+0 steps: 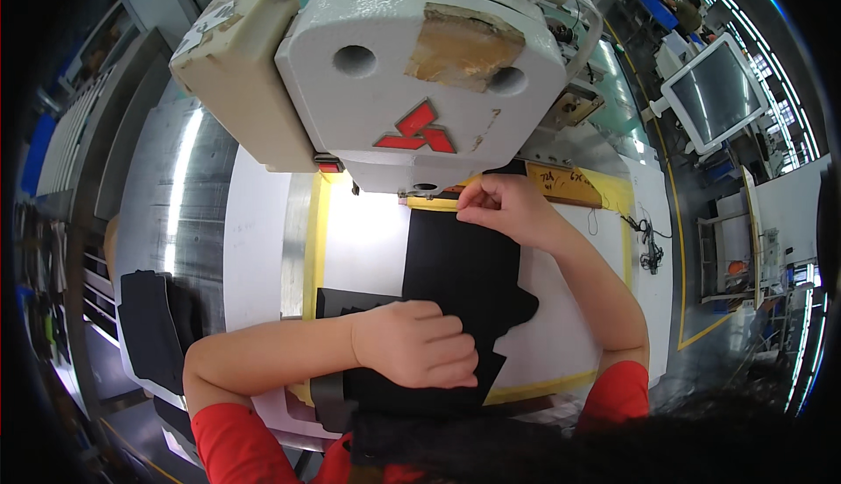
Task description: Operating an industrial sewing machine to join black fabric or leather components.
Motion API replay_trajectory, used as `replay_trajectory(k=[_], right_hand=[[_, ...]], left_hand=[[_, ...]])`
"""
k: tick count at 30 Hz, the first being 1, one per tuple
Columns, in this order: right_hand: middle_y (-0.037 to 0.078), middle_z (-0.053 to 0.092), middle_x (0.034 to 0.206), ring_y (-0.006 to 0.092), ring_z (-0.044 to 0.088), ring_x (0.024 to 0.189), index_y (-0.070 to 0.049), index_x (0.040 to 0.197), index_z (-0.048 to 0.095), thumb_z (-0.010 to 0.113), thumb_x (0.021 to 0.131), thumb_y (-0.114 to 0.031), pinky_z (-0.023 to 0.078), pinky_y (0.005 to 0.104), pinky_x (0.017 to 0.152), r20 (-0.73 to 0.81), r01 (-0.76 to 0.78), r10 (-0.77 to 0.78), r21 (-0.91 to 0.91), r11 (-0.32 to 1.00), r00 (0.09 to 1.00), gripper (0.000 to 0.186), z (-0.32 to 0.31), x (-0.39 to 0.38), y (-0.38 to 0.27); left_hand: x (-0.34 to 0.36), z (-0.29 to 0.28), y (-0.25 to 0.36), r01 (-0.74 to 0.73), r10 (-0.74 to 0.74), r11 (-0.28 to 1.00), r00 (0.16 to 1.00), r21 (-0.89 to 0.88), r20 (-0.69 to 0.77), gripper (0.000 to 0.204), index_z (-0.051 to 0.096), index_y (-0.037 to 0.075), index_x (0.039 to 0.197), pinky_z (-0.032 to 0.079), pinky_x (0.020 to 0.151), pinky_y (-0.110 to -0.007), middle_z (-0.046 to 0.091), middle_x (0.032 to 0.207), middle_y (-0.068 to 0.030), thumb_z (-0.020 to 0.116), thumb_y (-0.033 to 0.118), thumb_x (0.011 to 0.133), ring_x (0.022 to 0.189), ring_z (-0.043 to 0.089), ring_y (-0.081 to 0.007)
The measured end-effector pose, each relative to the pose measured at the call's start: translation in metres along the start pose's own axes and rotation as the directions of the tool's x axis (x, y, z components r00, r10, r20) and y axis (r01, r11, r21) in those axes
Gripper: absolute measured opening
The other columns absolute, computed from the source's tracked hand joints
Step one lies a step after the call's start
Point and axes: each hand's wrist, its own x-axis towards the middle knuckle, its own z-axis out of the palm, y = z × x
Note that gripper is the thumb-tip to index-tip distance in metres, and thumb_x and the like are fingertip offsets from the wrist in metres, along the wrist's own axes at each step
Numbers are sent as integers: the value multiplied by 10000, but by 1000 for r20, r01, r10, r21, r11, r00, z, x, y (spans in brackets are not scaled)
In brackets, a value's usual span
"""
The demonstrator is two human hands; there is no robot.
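A large black fabric piece (464, 265) lies under the head of a white sewing machine (385, 90). Its top edge meets a narrow yellow strip (431, 204) beneath the machine. My right hand (508, 208) is at the right end of this strip, thumb and forefinger pinched together at the fabric's edge; whatever is between the fingertips is too small to make out. Lower down, my left hand (416, 344) rests over the fabric with its fingers curled in; the underside of that hand is hidden. Dark grey pieces (331, 303) lie by my left wrist.
A yellow-edged white work surface (556, 309) surrounds the fabric. Folded black pieces (151, 331) lie on the metal table at left. A wooden strip (565, 186) lies beyond my right hand, with tangled black thread (650, 247) further right. A monitor (716, 92) stands at far right.
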Motion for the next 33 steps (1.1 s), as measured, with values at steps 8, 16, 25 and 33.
replay_trajectory(k=[8, 16, 25, 33], right_hand=[[53, 654, 700, 187, 622, 628, -56, 875, 684, 748, 781, -202, 477, 315, 620, -120, 42, -88, -348, 937, 989, 185, 4, 19, 3], [67, 650, 704, 193, 620, 631, -45, 887, 711, 750, 788, -214, 484, 316, 606, -228, 11, -128, -453, 891, 965, 200, 13, 14, 12], [66, 664, 762, 197, 642, 692, -61, 897, 709, 757, 787, -225, 515, 314, 650, -283, 42, -205, -489, 871, 937, 203, 14, 10, 18], [51, 663, 788, 192, 648, 705, -79, 896, 683, 757, 789, -223, 515, 308, 643, -296, 138, -342, -542, 829, 892, 194, 18, 11, 26]], left_hand=[[-8, 5, -29, 601, -701, 689, 696, 406, 159, 469, 578, 41, 1201, 447, 969, -426, 542, 1275, -138, 692, 310, 834, 1206, 532, -321], [-13, 10, -29, 582, -738, 638, 649, 504, 185, 569, 540, 21, 1292, 398, 1042, -452, 495, 1371, -155, 665, 366, 857, 1261, 492, -331], [-11, 12, -29, 581, -740, 635, 646, 509, 185, 580, 545, 35, 1296, 364, 1051, -443, 494, 1387, -139, 665, 386, 849, 1255, 491, -326], [-13, 13, -33, 570, -727, 633, 671, 524, 148, 603, 560, 62, 1289, 398, 1002, -443, 510, 1363, -132, 696, 404, 812, 1197, 515, -338]])
